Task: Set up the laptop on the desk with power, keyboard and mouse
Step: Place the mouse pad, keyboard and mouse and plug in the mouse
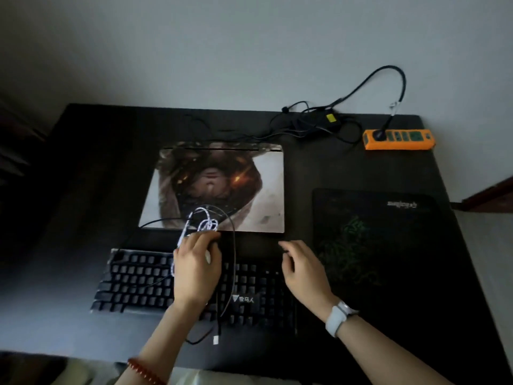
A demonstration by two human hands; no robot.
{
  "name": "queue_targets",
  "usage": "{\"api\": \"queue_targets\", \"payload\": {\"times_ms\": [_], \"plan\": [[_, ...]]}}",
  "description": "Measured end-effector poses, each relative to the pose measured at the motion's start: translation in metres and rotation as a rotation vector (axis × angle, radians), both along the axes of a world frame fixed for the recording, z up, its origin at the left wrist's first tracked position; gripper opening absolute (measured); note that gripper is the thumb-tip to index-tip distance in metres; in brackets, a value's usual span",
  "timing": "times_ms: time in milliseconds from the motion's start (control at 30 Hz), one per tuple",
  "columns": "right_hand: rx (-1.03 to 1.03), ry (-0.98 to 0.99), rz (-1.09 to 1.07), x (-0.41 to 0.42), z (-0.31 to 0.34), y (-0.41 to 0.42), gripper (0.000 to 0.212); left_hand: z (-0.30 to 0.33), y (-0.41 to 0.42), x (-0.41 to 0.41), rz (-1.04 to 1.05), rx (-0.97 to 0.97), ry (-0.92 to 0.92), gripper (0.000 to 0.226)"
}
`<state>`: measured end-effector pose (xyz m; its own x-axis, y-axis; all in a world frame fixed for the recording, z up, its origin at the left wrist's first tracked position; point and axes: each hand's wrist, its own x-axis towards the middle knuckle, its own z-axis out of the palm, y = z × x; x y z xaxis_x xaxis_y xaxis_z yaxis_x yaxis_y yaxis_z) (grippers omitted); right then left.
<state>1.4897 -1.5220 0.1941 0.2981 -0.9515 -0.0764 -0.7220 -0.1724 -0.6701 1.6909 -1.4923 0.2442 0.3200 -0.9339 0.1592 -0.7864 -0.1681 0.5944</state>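
Note:
A closed laptop (249, 187) with a printed picture on its lid lies in the middle of the black desk (91, 168). In front of it sits a black keyboard (133, 279). My left hand (197, 270) hovers over the keyboard, shut on a dark mouse (212, 250) with a bundled white braided cable (202, 223); a thin dark cable loops down to a USB plug (216, 340). My right hand (302, 268) is above the keyboard's right end, fingers apart, holding nothing. A black power adapter (319, 122) with tangled cord lies behind the laptop.
An orange power strip (399, 138) with one black plug in it lies at the back right. A dark mouse pad (374, 237) with a green logo covers the right side. A pale wall stands behind the desk.

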Motion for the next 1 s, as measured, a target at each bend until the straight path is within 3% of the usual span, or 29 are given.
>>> {"api": "queue_targets", "payload": {"times_ms": [100, 233, 333, 467, 533, 633, 700, 767, 900, 1000], "plan": [[-0.044, -0.065, 0.110, 0.061, 0.007, 0.014, 0.027, -0.003, 0.023, 0.050, 0.103, 0.082, 0.002, 0.022], [0.008, -0.058, -0.035, 0.110, 0.006, 0.018, 0.033, -0.023, 0.041, 0.078, 0.047, 0.545, 0.049, 0.039], [0.067, -0.023, -0.158, 0.122, 0.003, 0.015, 0.040, -0.034, 0.049, 0.091, 0.161, 0.483, 0.183, 0.016], [0.119, -0.034, -0.258, 0.126, 0.003, 0.014, 0.034, -0.042, 0.052, 0.120, 0.270, 0.359, 0.412, 0.010], [-0.059, 0.031, -0.235, 0.128, 0.008, 0.016, 0.033, -0.045, 0.053, 0.134, 0.283, 0.339, 0.430, 0.009], [-0.436, 0.165, 0.247, 0.135, 0.015, 0.019, 0.038, -0.051, 0.054, 0.145, 0.266, 0.353, 0.451, 0.013], [-0.426, 0.296, 0.735, 0.140, 0.014, 0.013, 0.058, -0.056, 0.054, 0.146, 0.268, 0.351, 0.462, 0.015], [-0.322, 0.493, 1.035, 0.144, 0.013, 0.001, 0.077, -0.060, 0.055, 0.144, 0.292, 0.338, 0.442, 0.014], [-0.435, 0.781, 1.328, 0.159, 0.012, -0.020, 0.093, -0.064, 0.054, 0.144, 0.376, 0.328, 0.414, 0.016], [-0.517, 0.891, 1.409, 0.172, 0.011, -0.022, 0.081, -0.064, 0.051, 0.144, 0.395, 0.329, 0.405, 0.016]]}}
